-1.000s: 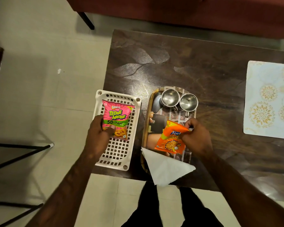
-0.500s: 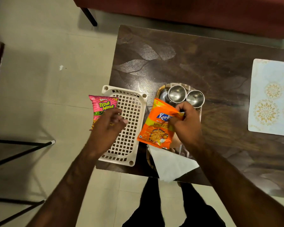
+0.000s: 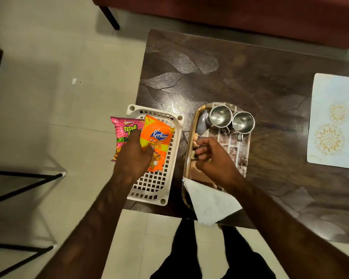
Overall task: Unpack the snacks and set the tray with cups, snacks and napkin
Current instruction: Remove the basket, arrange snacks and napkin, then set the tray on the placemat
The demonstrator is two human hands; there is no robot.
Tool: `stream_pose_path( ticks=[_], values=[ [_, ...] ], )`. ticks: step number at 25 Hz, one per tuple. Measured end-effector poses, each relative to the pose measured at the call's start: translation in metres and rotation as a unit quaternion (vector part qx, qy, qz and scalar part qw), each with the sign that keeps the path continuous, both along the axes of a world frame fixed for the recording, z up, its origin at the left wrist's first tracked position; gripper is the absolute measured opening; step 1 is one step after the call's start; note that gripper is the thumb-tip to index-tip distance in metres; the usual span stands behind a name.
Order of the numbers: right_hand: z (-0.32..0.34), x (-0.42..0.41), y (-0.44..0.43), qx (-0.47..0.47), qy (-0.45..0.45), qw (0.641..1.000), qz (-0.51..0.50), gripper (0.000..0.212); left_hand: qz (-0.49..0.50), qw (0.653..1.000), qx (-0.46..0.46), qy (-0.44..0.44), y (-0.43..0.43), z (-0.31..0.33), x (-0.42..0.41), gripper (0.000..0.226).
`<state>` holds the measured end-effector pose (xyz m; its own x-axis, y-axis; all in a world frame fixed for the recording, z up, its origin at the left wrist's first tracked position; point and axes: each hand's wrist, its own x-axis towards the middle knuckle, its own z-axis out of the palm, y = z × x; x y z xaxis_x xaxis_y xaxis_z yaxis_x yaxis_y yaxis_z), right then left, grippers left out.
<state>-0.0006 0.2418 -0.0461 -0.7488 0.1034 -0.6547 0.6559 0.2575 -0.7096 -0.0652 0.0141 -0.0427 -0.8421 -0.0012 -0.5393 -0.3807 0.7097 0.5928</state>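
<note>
My left hand grips two snack packets at once over the left side of the white slotted basket: a pink packet sticking out past the table edge and an orange packet over the basket. My right hand hovers above the oval printed tray, fingers loosely curled with nothing in them. Two steel cups stand side by side at the tray's far end. A white napkin lies folded over the tray's near end and overhangs the table edge.
The dark wooden table carries a pale patterned placemat at the right. A red sofa runs behind the table. Black metal legs stand on the tiled floor at the left. My legs show below the table.
The orange packet passed from my right hand to my left, which now holds both packets. My right hand let go and drew back over the tray.
</note>
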Motion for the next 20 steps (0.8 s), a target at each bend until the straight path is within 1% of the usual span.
stream_pose_path(
  ticks=[2, 4, 5, 6, 9, 10, 12, 13, 14, 15, 16, 17, 18, 19, 20],
  values=[
    [-0.005, 0.013, 0.017, 0.056, -0.034, 0.994, 0.092, 0.058, -0.062, 0.995, -0.069, 0.046, -0.002, 0.000, -0.002, 0.036],
    [-0.009, 0.026, 0.029, 0.124, -0.069, 0.972, 0.187, 0.063, -0.142, 0.968, -0.176, 0.108, -0.001, -0.002, -0.001, 0.040],
    [-0.010, 0.030, 0.032, 0.150, -0.085, 0.958, 0.231, 0.067, -0.162, 0.953, -0.219, 0.130, 0.000, -0.003, 0.000, 0.042],
    [-0.010, 0.034, 0.033, 0.166, -0.101, 0.944, 0.268, 0.071, -0.169, 0.948, -0.238, 0.125, 0.001, -0.004, 0.000, 0.042],
    [-0.011, 0.039, 0.033, 0.182, -0.131, 0.916, 0.332, 0.082, -0.151, 0.968, -0.197, 0.033, 0.008, -0.007, -0.003, 0.046],
    [-0.011, 0.038, 0.032, 0.186, -0.134, 0.909, 0.349, 0.082, -0.162, 0.963, -0.214, 0.030, 0.009, -0.007, -0.001, 0.048],
    [-0.012, 0.034, 0.032, 0.189, -0.137, 0.895, 0.380, 0.075, -0.193, 0.934, -0.290, 0.086, 0.012, -0.003, 0.003, 0.050],
    [-0.013, 0.032, 0.031, 0.183, -0.141, 0.891, 0.391, 0.069, -0.193, 0.921, -0.316, 0.120, 0.011, 0.000, 0.004, 0.049],
    [-0.014, 0.031, 0.030, 0.175, -0.144, 0.888, 0.399, 0.065, -0.186, 0.918, -0.318, 0.144, 0.010, 0.002, 0.005, 0.047],
    [-0.014, 0.029, 0.029, 0.171, -0.146, 0.886, 0.406, 0.062, -0.182, 0.926, -0.293, 0.151, 0.009, 0.004, 0.006, 0.043],
    [-0.015, 0.028, 0.028, 0.172, -0.147, 0.884, 0.410, 0.060, -0.178, 0.944, -0.243, 0.135, 0.009, 0.005, 0.007, 0.038],
    [-0.015, 0.027, 0.028, 0.174, -0.145, 0.882, 0.414, 0.059, -0.177, 0.964, -0.179, 0.089, 0.011, 0.005, 0.010, 0.032],
    [-0.016, 0.027, 0.028, 0.177, -0.145, 0.879, 0.420, 0.058, -0.186, 0.974, -0.124, 0.027, 0.013, 0.004, 0.016, 0.026],
    [-0.017, 0.027, 0.027, 0.180, -0.145, 0.875, 0.426, 0.057, -0.201, 0.975, -0.086, -0.030, 0.016, 0.002, 0.024, 0.022],
    [-0.018, 0.028, 0.026, 0.182, -0.147, 0.870, 0.433, 0.053, -0.213, 0.973, -0.060, -0.065, 0.018, 0.000, 0.034, 0.020]
  ],
)
